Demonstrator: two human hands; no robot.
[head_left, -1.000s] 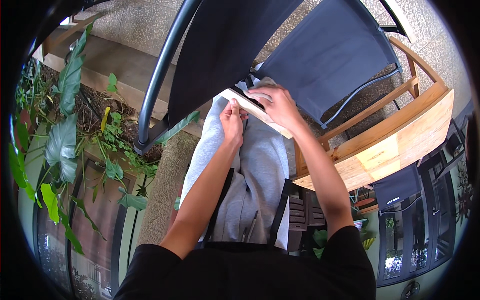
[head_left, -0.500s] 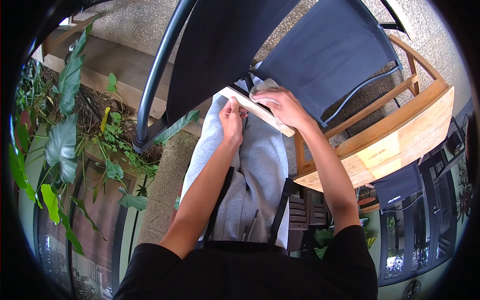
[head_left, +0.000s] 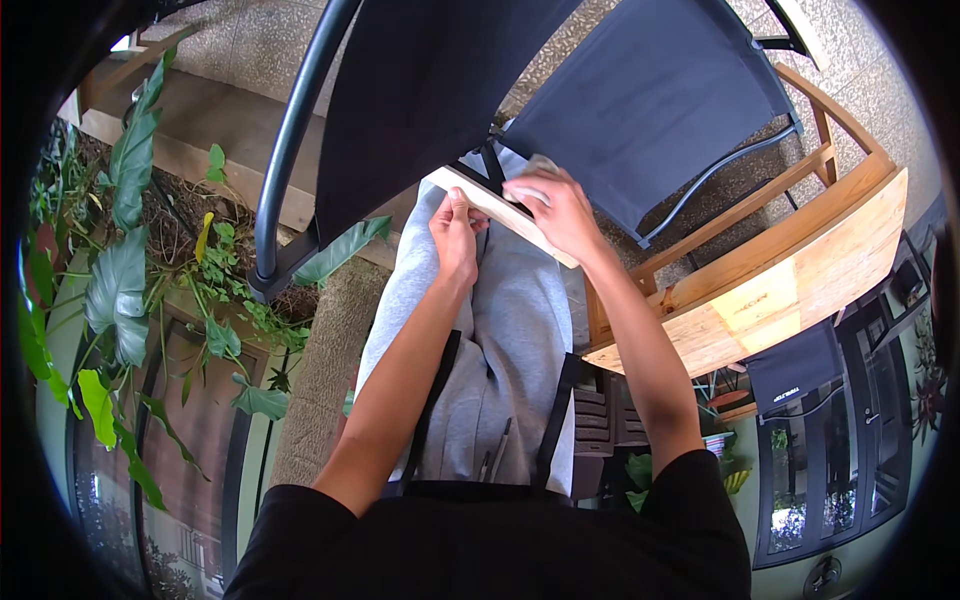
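A pale wooden armrest (head_left: 530,234) on a chair with black fabric panels (head_left: 650,105) and a dark metal frame (head_left: 292,140) lies slantwise above my lap. My left hand (head_left: 457,238) pinches the armrest near its upper left end, thumb on top and fingers curled beneath. In my right hand (head_left: 565,212) is a bunched greyish-beige cloth (head_left: 541,164), held against the armrest's far side. My palm and fingers cover part of the cloth, so I cannot tell its full size.
A wooden table (head_left: 770,295) with legs and rails stands at the right. Leafy plants (head_left: 120,300) grow at the left beside a rough stone-like edge (head_left: 330,375). My legs in grey trousers (head_left: 520,330) are under the armrest. Speckled paving (head_left: 850,80) lies beyond.
The chair with its armrest has shifted slightly left and up in view, with my left hand still on it. My right hand and the cloth have turned and moved slightly left.
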